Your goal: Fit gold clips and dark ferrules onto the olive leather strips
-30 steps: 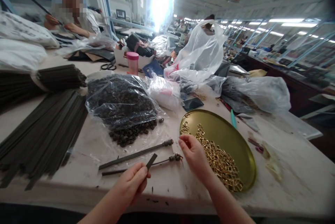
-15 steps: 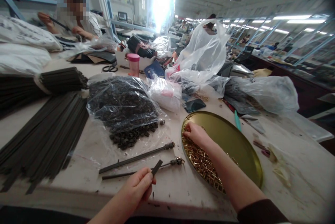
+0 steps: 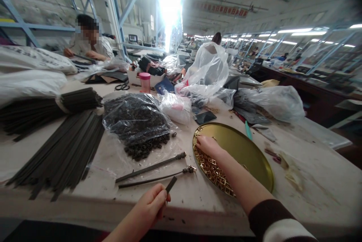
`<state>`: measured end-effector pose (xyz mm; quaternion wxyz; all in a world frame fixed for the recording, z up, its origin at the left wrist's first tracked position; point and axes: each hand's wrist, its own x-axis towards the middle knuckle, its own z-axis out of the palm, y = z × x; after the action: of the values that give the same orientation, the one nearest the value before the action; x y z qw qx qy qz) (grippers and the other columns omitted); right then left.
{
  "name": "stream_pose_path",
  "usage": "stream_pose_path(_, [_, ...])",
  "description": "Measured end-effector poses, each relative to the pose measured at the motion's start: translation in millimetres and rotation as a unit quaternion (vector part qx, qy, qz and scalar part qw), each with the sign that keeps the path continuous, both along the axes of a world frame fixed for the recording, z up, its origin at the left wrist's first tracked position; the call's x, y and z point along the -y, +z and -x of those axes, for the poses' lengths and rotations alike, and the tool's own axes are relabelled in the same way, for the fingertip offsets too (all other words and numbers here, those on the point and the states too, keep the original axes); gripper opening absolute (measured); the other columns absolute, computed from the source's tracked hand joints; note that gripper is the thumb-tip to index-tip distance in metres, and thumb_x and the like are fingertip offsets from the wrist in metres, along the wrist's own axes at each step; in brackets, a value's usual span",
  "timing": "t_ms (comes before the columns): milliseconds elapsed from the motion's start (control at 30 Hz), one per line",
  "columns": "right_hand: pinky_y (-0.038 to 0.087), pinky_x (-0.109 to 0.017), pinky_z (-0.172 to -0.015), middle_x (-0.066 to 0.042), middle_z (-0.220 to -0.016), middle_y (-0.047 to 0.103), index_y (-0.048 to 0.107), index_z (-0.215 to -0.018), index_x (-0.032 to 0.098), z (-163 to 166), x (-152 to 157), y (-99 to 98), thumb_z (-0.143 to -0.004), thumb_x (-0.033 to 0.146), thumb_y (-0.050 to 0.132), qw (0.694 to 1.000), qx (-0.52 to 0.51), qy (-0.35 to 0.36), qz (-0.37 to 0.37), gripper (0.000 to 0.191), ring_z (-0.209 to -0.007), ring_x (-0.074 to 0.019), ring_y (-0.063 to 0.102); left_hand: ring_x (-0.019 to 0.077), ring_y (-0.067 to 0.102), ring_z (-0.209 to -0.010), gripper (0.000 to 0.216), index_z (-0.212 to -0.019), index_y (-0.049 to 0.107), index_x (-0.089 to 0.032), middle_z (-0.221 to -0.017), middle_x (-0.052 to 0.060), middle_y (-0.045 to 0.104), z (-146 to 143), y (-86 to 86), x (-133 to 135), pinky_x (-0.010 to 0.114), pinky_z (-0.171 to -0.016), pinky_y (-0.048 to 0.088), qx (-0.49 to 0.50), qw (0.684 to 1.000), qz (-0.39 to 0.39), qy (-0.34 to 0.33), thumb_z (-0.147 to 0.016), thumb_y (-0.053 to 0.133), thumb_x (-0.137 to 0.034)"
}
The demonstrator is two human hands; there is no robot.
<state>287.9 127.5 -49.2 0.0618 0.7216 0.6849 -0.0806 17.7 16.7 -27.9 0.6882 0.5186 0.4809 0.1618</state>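
My left hand (image 3: 154,204) is closed near the table's front edge, pinching a dark strap (image 3: 171,184) whose end sticks up past the thumb. Over the left rim of a round gold tray (image 3: 240,147), my right hand (image 3: 207,146) has its fingertips down among small gold metal buckles (image 3: 212,172). The fingers are bent together, and whatever is between them is hidden. Two straps lie between the hands and the bag: one strap (image 3: 151,167) has a dark loop at its end, the other strap (image 3: 155,179) carries a gold buckle.
A clear bag of black loops (image 3: 135,121) spills onto the table. Many dark straps (image 3: 62,155) lie at left beside a tied bundle (image 3: 79,98). Farther back are scissors (image 3: 122,86), a pink-lidded jar (image 3: 145,82) and a phone (image 3: 205,117). A co-worker (image 3: 90,42) sits across the table.
The view has shifted slightly, tilting up. My right hand stays at the tray's left side among the buckles, and my left hand still holds the strap. The co-worker's hands have lowered.
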Motion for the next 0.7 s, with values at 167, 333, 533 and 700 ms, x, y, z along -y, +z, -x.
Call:
stream_pose_path(167, [0.049,-0.038,-0.077,-0.008,-0.109,0.057,0.053,-0.108,0.015,-1,3,-3.8,-0.086,0.029,0.051,0.999,0.023,-0.029,0.008,0.027,-0.091,-0.0183,0.058,0.0057,0.022,-0.037,0.034,-0.072,0.045,-0.018,-0.043,-0.010,0.033,6,-3.3,5,0.019,-0.038,0.012,0.008,1.000,0.000,0.008,-0.075,0.041,-0.052])
stream_pose_path(333, [0.048,-0.039,-0.078,-0.007,-0.108,0.057,0.053,-0.109,0.015,-8,9,0.2,-0.086,0.030,0.050,0.999,0.016,-0.038,-0.012,0.027,-0.091,-0.0183,0.058,0.0057,0.021,-0.035,0.039,-0.072,0.044,-0.018,-0.040,-0.011,0.033,7,-11.2,4,0.019,-0.037,0.012,0.017,1.000,0.002,0.002,-0.071,0.041,-0.058])
stream_pose_path(533, [0.048,-0.037,-0.076,-0.005,-0.097,0.060,0.058,-0.097,0.014,-8,10,3.2,-0.085,0.031,0.052,0.999,-0.040,-0.014,0.015,0.022,-0.087,-0.0169,0.059,0.0061,0.021,-0.035,0.040,-0.070,0.043,-0.019,-0.040,-0.010,0.032,2,-16.3,2,0.020,-0.038,0.012,0.034,0.999,0.012,-0.003,-0.071,0.042,-0.059])
stream_pose_path(700, [0.046,-0.033,-0.072,-0.004,-0.087,0.061,0.059,-0.085,0.013,-5,4,2.8,-0.082,0.028,0.055,0.994,-0.103,-0.040,-0.001,0.016,-0.079,-0.0155,0.057,0.0065,0.024,-0.038,0.041,-0.071,0.044,-0.019,-0.043,-0.010,0.033,-1,-19.3,-2,0.020,-0.039,0.015,0.014,1.000,0.003,-0.023,-0.070,0.041,-0.060])
